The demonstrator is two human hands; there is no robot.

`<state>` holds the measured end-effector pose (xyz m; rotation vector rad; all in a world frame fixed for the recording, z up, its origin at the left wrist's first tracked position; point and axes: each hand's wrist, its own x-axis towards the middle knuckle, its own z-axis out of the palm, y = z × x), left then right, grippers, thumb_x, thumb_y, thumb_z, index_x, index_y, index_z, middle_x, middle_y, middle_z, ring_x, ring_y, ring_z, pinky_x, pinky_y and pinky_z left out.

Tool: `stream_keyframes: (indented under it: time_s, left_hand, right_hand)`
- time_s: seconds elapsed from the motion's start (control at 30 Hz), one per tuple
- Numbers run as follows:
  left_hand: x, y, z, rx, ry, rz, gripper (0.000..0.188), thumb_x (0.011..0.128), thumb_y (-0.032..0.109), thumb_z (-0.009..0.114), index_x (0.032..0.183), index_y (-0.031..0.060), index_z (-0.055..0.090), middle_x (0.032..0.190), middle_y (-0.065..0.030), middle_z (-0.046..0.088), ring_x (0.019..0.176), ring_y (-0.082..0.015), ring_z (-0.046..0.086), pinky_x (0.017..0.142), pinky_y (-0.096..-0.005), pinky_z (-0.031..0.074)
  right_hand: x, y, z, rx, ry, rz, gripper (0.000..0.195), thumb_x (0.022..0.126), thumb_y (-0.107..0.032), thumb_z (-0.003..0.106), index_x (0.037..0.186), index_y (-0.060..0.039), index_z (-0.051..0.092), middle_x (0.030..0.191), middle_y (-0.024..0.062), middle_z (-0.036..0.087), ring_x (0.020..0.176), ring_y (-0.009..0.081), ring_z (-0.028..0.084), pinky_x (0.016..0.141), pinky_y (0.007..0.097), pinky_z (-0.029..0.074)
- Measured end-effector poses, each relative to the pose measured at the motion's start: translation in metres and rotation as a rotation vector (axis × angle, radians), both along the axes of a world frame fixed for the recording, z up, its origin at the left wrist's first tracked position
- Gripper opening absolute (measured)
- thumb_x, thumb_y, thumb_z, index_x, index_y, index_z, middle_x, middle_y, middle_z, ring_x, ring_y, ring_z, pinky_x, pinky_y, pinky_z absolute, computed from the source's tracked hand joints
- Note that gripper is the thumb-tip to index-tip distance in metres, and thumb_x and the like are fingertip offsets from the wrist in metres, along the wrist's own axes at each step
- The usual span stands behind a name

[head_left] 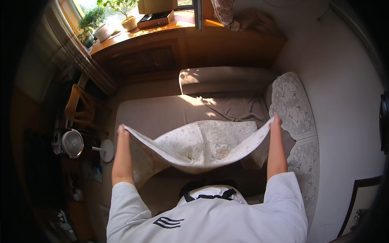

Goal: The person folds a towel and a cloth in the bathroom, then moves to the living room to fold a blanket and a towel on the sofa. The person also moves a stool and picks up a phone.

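Note:
Both my arms reach forward, holding a white quilted sofa cover (179, 144) stretched between them. My left hand (122, 130) grips one corner, and my right hand (276, 120) grips the other. Between the hands the near edge sags in a deep curve. Patchwork-like panels with floral patterns show on its upper face. Beyond it lies the brown sofa seat (146, 111), its fabric wrinkled toward the right. My right hand is close to a backrest draped with white lace (288, 103). What lies directly under the cover is hidden.
A brown sofa armrest (231, 80) stands at the far end, before a wooden windowsill (152, 32) with potted plants (129, 22) and an open box (156, 19). To the left are a fan (72, 144) and a wooden chair (79, 104). A framed picture (361, 203) is at lower right.

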<state>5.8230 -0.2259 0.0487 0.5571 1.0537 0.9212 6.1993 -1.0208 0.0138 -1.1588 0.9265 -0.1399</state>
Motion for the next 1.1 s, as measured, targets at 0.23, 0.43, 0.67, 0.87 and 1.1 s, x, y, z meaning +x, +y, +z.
stream_keyframes:
  time_s: [0.23,0.43,0.67,0.87,1.1]
  left_hand:
    - [0.012,-0.209,0.161,1.169,0.81,0.247,0.034,0.093,0.021,0.05,0.072,-0.0049,0.048,0.067,-0.0156,0.054,0.053,-0.0181,0.044,0.052,-0.0307,0.04]
    - [-0.28,-0.366,-0.184,-0.255,0.809,-0.319,0.025,0.09,0.019,0.05,0.08,-0.0029,0.052,0.075,-0.0143,0.058,0.063,-0.023,0.05,0.06,-0.0362,0.045]
    - [-0.226,-0.401,-0.198,-0.485,0.464,-0.582,0.019,0.087,0.017,0.049,0.089,-0.0006,0.057,0.084,-0.0128,0.061,0.075,-0.0286,0.057,0.068,-0.0427,0.05]
    - [0.118,-0.158,0.011,0.383,-0.222,-0.504,0.023,0.09,0.015,0.042,0.098,0.0025,0.058,0.091,-0.0102,0.062,0.084,-0.0243,0.062,0.073,-0.0351,0.054]
    - [0.033,-0.148,0.194,1.273,0.204,0.199,0.031,0.089,0.019,0.049,0.112,-0.0016,0.051,0.108,-0.015,0.058,0.092,-0.0233,0.056,0.084,-0.0391,0.046]
  right_hand:
    - [-0.097,-0.047,0.196,-1.405,-1.056,-0.673,0.027,0.089,-0.017,0.053,0.098,0.0083,0.054,0.085,0.0173,0.062,0.073,0.0268,0.06,0.068,0.0365,0.046]
    - [-0.354,-0.23,-0.166,-1.296,0.908,1.463,0.032,0.084,-0.014,0.049,0.114,-0.0032,0.054,0.105,0.0235,0.058,0.099,0.0383,0.055,0.081,0.0458,0.045]
    - [-0.38,-0.248,-0.227,-1.032,1.074,1.134,0.041,0.087,-0.026,0.045,0.122,-0.0047,0.05,0.117,0.0212,0.054,0.109,0.0358,0.052,0.091,0.0427,0.042]
    - [0.037,-0.102,0.033,-1.029,-0.194,0.42,0.041,0.087,-0.035,0.048,0.104,0.0028,0.055,0.102,0.0246,0.056,0.094,0.0365,0.055,0.083,0.0433,0.043]
    - [-0.132,-0.073,0.235,-1.211,-0.949,-0.587,0.032,0.09,-0.029,0.048,0.087,0.0006,0.061,0.083,0.0144,0.064,0.078,0.0286,0.061,0.069,0.0411,0.048]
